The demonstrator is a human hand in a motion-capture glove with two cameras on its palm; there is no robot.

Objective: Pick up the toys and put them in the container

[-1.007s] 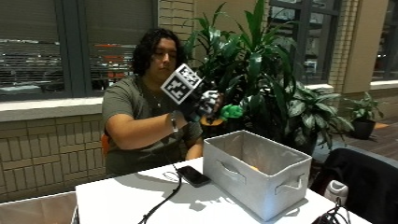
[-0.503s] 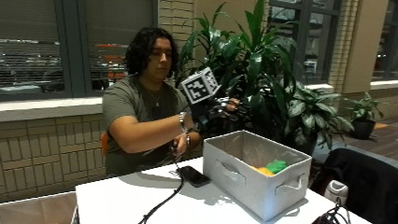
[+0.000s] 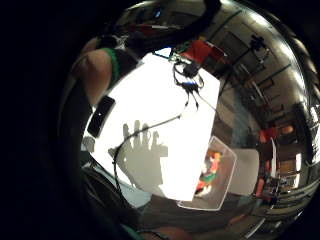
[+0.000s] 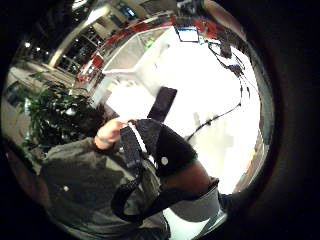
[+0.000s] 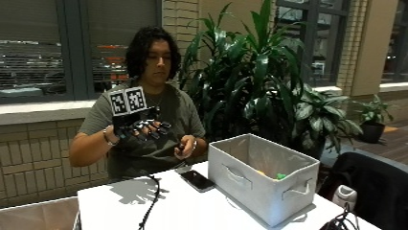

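Outside view showed the gloved right hand raised above the white desk, its fingers spread apart and holding nothing; colourful toys lay inside the grey container on the desk, with a black phone just beside it

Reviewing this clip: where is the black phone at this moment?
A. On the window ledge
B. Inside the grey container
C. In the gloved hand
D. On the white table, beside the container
D. The outside view shows the phone lying flat on the white table, just beside the grey container, while the gloved right hand hovers above the table with spread fingers and holds nothing.
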